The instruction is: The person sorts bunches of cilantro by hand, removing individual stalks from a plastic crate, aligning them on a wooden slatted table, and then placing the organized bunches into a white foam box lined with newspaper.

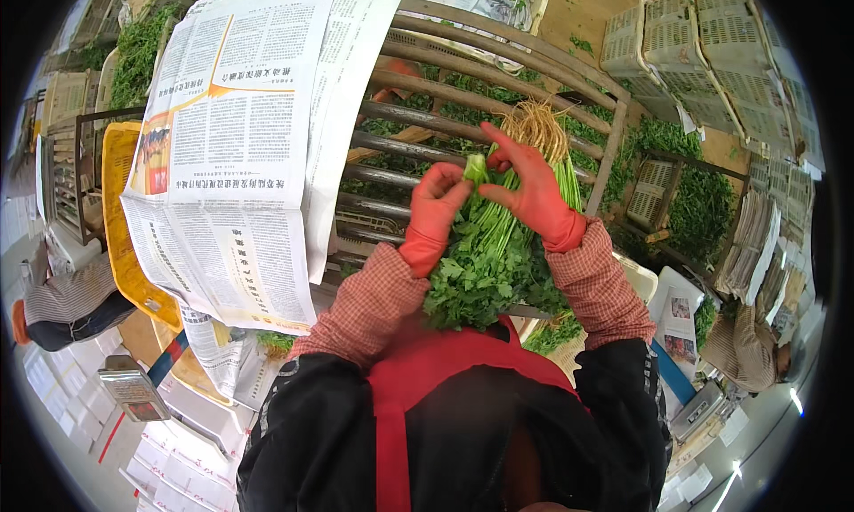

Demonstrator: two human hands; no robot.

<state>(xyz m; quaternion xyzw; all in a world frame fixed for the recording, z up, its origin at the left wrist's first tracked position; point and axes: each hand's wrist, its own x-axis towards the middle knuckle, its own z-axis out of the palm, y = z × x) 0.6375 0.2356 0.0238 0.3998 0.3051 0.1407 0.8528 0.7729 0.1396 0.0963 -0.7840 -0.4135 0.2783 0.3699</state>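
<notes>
Both of my hands wear red rubber gloves. A bunch of leafy greens with pale roots (494, 245), perhaps Chinese celery, lies on the slatted rack (413, 118), roots away from me and leaves towards my red apron. At the bunch's left side my left hand (437, 202) pinches the cut end of a pale green stalk (475, 168). My right hand (527, 188) is over the stems just below the roots, its thumb and fingers spread beside that stalk end; whether it touches the stalk is unclear.
Newspaper sheets (233, 145) cover the rack's left side, beside a yellow crate (123, 225). Stacked plastic crates (680, 51) stand at the upper right. Loose greens lie beneath the slats. A digital scale (135, 388) is at the lower left. Other people are at both sides.
</notes>
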